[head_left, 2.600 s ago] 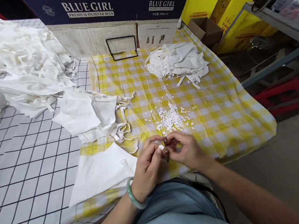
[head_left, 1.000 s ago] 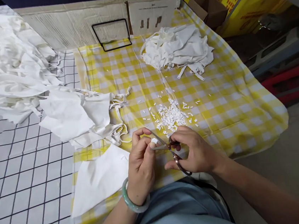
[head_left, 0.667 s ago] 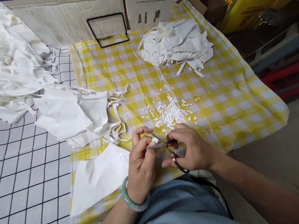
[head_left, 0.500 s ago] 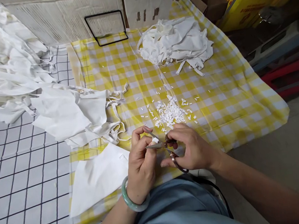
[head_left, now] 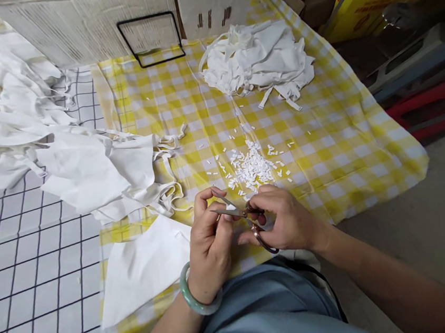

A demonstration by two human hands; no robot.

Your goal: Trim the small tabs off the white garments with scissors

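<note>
We see scissors [head_left: 245,213] with slim grey blades spread in a narrow V and dark coppery loops for handles. A small white piece [head_left: 230,207] shows between the blades, partly hidden by them, so we cannot make out its full shape.

The scissors lie between the two hands, above the near edge of the surface [head_left: 348,148], blades pointing toward the left hand [head_left: 209,237] and loops at the right. One blade tip reaches the left index finger; the other blade crosses just over the thumb.

We find the left hand half curled, pinching the white piece between thumb and fingers. The right hand [head_left: 285,217] is curled round the loops, thumb and fingers set apart as they grip the scissors.

Just beyond the hands we see a scatter of white bits [head_left: 252,166]; beside the left wrist lies a flat white cloth [head_left: 146,272], its right edge hidden behind the hand.
</note>
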